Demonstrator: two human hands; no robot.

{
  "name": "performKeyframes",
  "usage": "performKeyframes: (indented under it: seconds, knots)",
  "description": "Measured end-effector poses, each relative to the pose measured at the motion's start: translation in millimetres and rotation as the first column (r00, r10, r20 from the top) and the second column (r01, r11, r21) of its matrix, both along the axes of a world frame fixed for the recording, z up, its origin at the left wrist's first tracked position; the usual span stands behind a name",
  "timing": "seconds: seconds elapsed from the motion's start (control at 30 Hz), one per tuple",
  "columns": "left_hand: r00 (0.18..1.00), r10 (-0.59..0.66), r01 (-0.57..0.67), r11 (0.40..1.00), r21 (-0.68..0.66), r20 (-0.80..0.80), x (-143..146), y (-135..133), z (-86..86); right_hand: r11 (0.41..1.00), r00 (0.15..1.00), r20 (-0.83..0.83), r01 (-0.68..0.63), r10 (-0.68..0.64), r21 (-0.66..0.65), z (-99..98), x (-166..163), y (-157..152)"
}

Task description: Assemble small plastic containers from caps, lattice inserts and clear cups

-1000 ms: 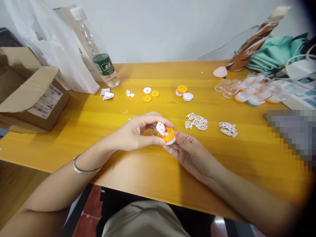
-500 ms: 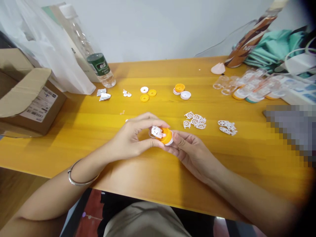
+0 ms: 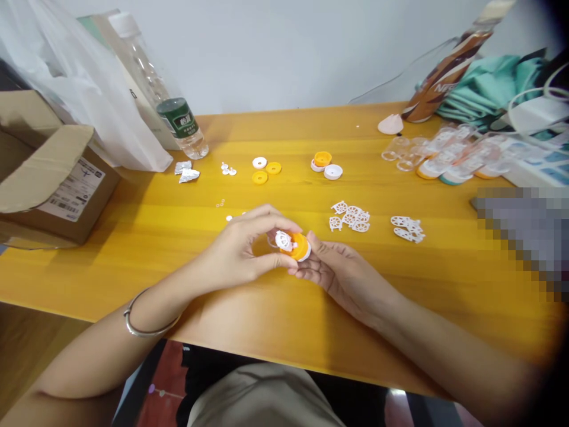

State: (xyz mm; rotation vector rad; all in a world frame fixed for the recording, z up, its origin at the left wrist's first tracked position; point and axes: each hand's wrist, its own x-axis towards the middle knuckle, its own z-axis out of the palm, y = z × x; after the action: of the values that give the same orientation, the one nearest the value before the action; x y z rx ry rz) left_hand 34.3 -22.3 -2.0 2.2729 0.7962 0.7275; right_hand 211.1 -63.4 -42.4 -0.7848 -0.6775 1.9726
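Note:
Between both hands, above the table, is a small round orange-and-white plastic piece [image 3: 300, 248] with a white spoked part [image 3: 283, 240] standing on its orange face. My left hand [image 3: 249, 243] curves around it, thumb and fingers closed on its near and far edges. A clear rim shows beside the spoked part, partly hidden by the fingers. From the right, my right hand [image 3: 335, 261] pinches the white edge, thumb on top and fingers beneath. White spoked pieces [image 3: 351, 217] lie on the table beyond my right hand, with white oval pieces [image 3: 408, 229] farther right.
Orange and white discs [image 3: 267, 169] and round caps [image 3: 326, 166] lie farther back. A water bottle [image 3: 182, 127], foil scraps [image 3: 187, 171] and a cardboard box [image 3: 53, 178] are at left. Clear tubes [image 3: 453, 155], a brown bottle [image 3: 447, 68] and a pixelated grey area [image 3: 524, 231] are at right.
The held piece and its spoked part have turned slightly. My right fingers have shifted a little on the edge, with the thumb more upright. The view has moved slightly.

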Motion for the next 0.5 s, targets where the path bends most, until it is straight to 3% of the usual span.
performKeyframes:
  seconds: [0.3, 0.5]
  knots:
    - [0.997, 0.060, -0.063, 0.995, 0.073, 0.042, 2.0, -4.1, 2.2, 0.998, 0.998, -0.045, -0.033, 0.036, 0.062, 5.3, 4.9, 1.8]
    - [0.999, -0.038, 0.037, 0.999, 0.038, 0.036, -0.6, -5.0, 4.5, 0.998, 0.997, -0.053, -0.061, 0.060, -0.018, 5.1, 4.1, 1.4]
